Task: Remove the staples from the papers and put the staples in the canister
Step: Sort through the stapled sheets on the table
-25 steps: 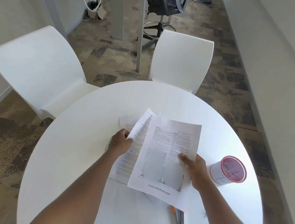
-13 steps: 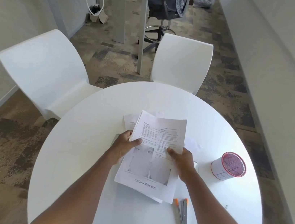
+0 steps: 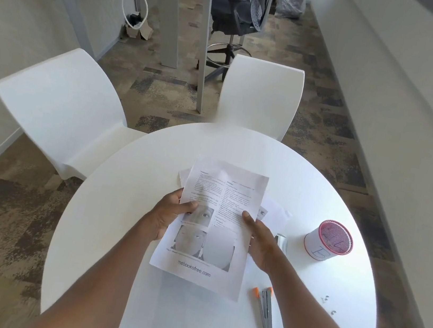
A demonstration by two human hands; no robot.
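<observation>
White printed papers (image 3: 219, 214) held flat over round white table (image 3: 129, 179): left hand (image 3: 167, 216) and right hand (image 3: 257, 239) each clamp a side edge. Cylindrical red-rimmed canister (image 3: 328, 240) stands right; loose staples (image 3: 325, 300) near table's right edge.

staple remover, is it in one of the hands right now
No, the staple remover lies on the table near the right arm, while both the left hand and right hand hold the papers.
</observation>
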